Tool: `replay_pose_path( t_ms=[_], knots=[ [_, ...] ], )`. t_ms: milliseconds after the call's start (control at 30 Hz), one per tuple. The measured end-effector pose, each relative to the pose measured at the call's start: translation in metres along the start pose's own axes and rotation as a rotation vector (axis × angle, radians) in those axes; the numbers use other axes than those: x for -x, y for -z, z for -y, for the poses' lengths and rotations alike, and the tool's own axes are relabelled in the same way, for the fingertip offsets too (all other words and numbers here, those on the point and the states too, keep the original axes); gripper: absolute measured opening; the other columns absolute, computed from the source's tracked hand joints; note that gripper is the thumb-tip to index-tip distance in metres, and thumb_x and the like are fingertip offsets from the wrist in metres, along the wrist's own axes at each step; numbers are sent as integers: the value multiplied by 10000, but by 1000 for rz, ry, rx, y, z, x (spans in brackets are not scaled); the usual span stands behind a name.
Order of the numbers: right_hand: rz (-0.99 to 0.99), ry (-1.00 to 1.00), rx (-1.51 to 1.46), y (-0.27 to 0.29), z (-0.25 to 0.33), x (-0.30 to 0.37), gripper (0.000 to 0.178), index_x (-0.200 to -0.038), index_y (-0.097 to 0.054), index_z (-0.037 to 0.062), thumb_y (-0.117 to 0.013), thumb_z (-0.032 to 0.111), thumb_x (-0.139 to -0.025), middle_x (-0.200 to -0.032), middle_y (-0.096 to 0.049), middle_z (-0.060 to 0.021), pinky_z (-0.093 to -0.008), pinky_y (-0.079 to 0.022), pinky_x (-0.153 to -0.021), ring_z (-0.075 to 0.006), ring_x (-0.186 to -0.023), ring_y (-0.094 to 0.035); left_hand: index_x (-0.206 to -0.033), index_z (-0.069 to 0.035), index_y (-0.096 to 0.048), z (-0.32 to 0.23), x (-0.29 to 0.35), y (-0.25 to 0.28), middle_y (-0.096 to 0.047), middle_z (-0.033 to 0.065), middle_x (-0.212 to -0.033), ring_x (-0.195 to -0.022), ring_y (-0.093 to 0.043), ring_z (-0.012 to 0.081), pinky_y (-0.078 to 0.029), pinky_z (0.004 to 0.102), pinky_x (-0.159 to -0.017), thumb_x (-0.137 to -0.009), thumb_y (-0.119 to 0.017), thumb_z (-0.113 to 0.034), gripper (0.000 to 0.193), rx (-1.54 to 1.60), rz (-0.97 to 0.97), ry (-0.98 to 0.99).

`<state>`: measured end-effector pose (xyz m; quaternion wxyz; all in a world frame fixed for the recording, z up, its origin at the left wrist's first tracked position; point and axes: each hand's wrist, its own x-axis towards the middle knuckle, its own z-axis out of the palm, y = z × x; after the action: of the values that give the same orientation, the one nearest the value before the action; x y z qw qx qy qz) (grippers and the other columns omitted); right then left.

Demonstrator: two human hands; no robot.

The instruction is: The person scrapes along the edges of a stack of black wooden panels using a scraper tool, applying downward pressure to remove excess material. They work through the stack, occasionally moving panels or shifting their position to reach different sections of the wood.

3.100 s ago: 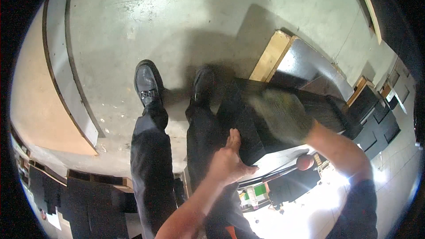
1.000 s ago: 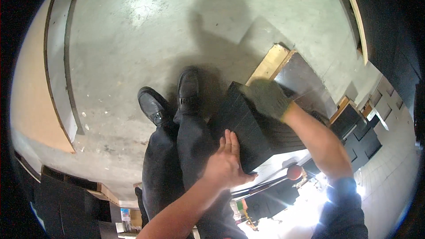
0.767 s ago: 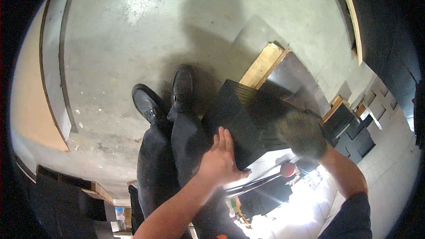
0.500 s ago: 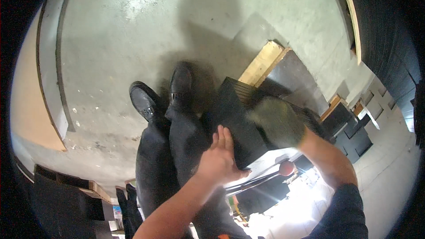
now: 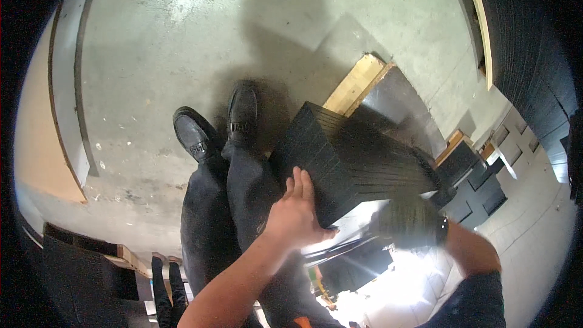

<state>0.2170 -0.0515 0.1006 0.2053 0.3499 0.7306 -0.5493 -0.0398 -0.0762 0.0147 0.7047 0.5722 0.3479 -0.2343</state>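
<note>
Two hands at black ribbed block (image 5: pixel 349 161) — left hand (image 5: pixel 296 215) flat vs. its near side, fingers extended; right hand (image 5: pixel 408 223) gloved, blurred — grip indeterminate.

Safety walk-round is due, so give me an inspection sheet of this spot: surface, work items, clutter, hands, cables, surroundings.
Surface: grey concrete floor, scuffed, with the person's shadow on it.
Work items: black ribbed stack, held tilted above the legs.
Clutter: wooden pallet with a dark sheet lying on it.
Hands: left hand bare, flat against the stack's near side; right hand gloved, blurred, at the stack's lower right edge.
Cables: nothing seen.
Surroundings: black shoes on the floor; black blocks at right; pale board at left.
</note>
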Motion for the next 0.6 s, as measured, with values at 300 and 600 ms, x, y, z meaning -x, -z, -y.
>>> replay_pose_path(
  t_ms=[300,600],
  knots=[
    [-14,-134,503,13,-111,-157,435,-1272,-624,149,-559,120,-843,-1200,-644,-95,-430,-464,-988,-296,-1116,-601,-1486,168,-109,-4,2,9,-166,382,-1548,-1430,-293,465,-353,383,-1151,-674,-740,-647,1312,3,77,49],
    [119,-66,434,-12,-141,-197,326,-1153,-676,117,-572,178,-849,-1127,-663,-128,-411,-490,-942,-310,-1075,-629,-1497,157,-88,-11,2,17,-171,369,-1554,-1453,-264,439,-276,387,-1191,-729,-668,-675,1271,-19,167,177]
  ],
)
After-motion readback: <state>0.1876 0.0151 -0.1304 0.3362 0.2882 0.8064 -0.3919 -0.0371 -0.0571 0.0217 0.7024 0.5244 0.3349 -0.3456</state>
